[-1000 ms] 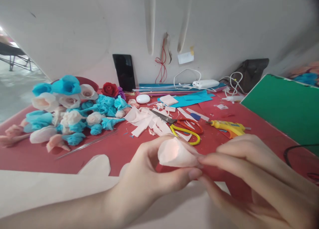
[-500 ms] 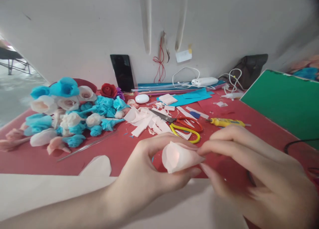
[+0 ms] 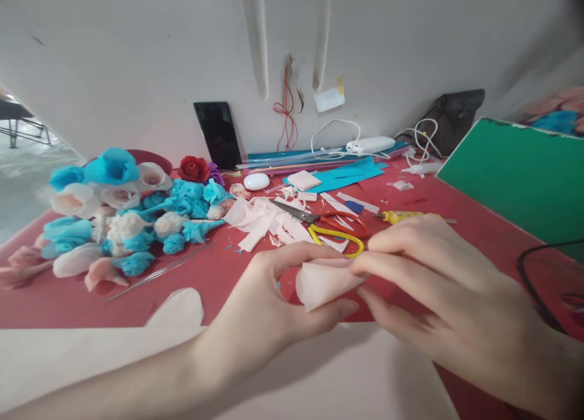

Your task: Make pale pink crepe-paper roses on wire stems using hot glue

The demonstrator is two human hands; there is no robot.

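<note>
A pale pink paper flower, rolled into a cone, lies between my two hands over the table's near part. My left hand curves around it, fingers behind and thumb below. The fingertips of my right hand pinch its narrow right end. Just behind the hands rest scissors with one red and one yellow handle. Beside them is a heap of pale pink paper scraps. A cut pale paper petal lies left of my left hand.
Blue, white and pink paper flowers pile up at the left. A black phone leans on the wall. A yellow-handled tool lies behind my right hand. A green board stands right. White paper covers the near edge.
The paper flower has turned, so its open end faces me less and more of its side shows. My right hand has shifted slightly left and up, still pinching the narrow end.
</note>
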